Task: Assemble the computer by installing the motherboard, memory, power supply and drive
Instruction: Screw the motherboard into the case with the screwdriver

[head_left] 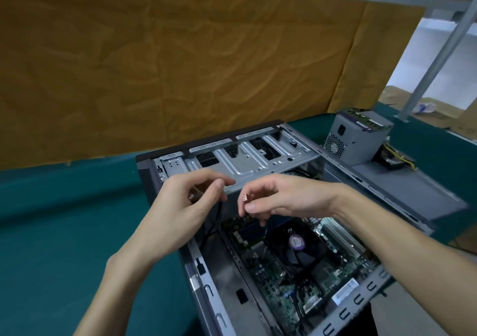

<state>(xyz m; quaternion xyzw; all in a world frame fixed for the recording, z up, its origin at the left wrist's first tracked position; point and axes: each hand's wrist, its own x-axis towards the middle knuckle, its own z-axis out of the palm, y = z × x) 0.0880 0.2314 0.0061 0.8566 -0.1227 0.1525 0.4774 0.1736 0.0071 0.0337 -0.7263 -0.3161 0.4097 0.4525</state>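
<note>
The left hand (191, 201) curled in front of the drive cage (247, 162), and whatever its fingers (219, 184) held was too hidden to name; only a pale scrap showed behind them. The right hand (278, 198) pinched a small pinkish connector (244, 197), too tiny to read its pins, and its wire was lost behind the fingers. Both forearms covered part of the motherboard (281, 284), and the case (206, 297) ran off the bottom edge. The sticker on the fan (296, 242) was blurred. Behind the power supply (356, 139), a dark part with yellow wires (395, 158) was half concealed. The white thing (426, 108) beyond the counter (64, 219) was unidentifiable.
</note>
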